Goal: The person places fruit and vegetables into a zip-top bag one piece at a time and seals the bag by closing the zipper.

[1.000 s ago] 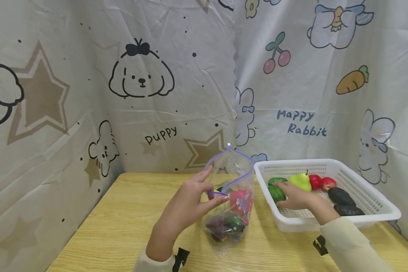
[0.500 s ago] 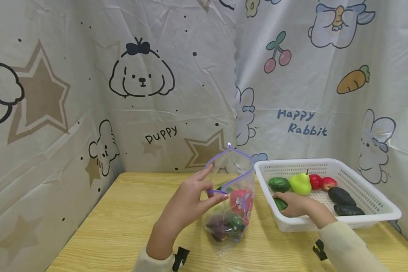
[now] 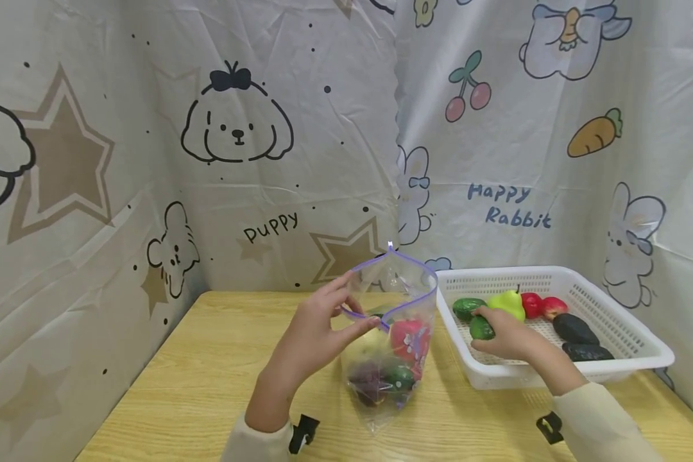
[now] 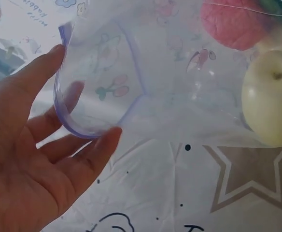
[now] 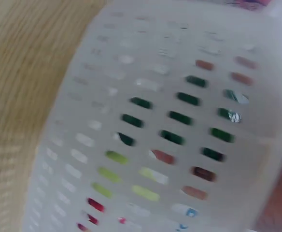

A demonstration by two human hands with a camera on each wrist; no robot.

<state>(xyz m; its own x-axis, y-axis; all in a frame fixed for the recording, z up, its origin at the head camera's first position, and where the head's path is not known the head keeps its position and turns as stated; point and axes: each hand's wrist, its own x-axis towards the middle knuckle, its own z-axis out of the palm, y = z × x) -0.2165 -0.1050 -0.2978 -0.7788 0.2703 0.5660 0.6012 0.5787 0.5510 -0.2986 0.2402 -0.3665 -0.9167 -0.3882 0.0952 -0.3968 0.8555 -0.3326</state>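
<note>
Left hand (image 3: pixel 317 327): pinches mouth of clear bag (image 3: pixel 404 282), part-filled with produce (image 3: pixel 409 340), upright on tabletop (image 3: pixel 208 372). Right hand (image 3: pixel 505 332): grips green fruit (image 3: pixel 481 328), left side of white basket (image 3: pixel 618 367). Step, I judge: picking for bag; next move calls for lift over basket's left wall. Also in basket: second green fruit (image 3: pixel 465 309), pear (image 3: pixel 509 303), red fruits (image 3: pixel 531 305), dark fruits (image 3: pixel 575 328) farther right.

Backdrop cloth (image 3: pixel 355 173): pale, creased, across the upper frame.
Puppy print (image 3: pixel 238 136): black line drawing, upper left of the frame.
Cherry print (image 3: pixel 480 96): pink and green, upper right.
Carrot print (image 3: pixel 593 136): orange, also upper right.
Tabletop (image 3: pixel 208 359): yellowish, wood-grained, lower part.
</note>
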